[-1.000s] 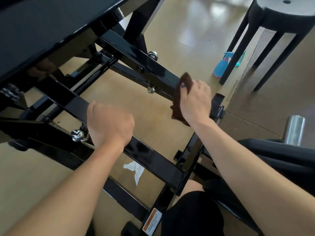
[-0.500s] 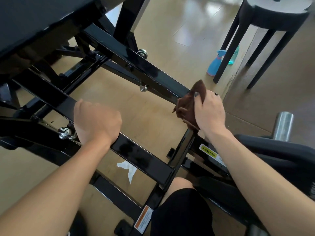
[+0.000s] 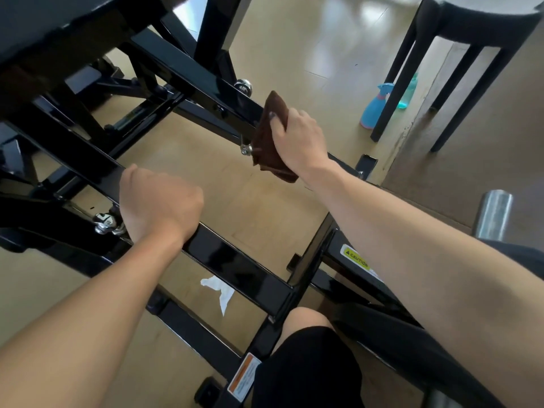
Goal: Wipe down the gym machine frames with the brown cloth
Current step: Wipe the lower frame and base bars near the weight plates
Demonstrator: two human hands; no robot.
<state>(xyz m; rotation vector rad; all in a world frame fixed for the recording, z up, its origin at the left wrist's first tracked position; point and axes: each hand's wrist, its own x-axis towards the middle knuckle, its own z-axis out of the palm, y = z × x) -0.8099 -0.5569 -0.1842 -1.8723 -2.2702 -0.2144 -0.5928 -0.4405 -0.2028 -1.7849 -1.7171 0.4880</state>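
Observation:
A glossy black gym machine frame (image 3: 235,266) fills the view, with two parallel bars running from upper left to lower right. My right hand (image 3: 300,139) presses the brown cloth (image 3: 266,136) against the far bar (image 3: 200,81), just past a silver bolt (image 3: 245,148). The cloth is folded over the bar and hangs below it. Around the near bar my left hand (image 3: 159,201) is clenched, beside a chrome knob (image 3: 104,222).
A black stool (image 3: 459,69) stands at the upper right with a blue spray bottle (image 3: 379,107) by its legs. A white scrap of paper (image 3: 219,290) lies on the tan floor under the frame. A chrome cylinder (image 3: 494,213) sits at the right.
My right hand has slid the brown cloth back up the far bar, away from the cross-piece at its lower end. My left hand keeps its hold on the near bar.

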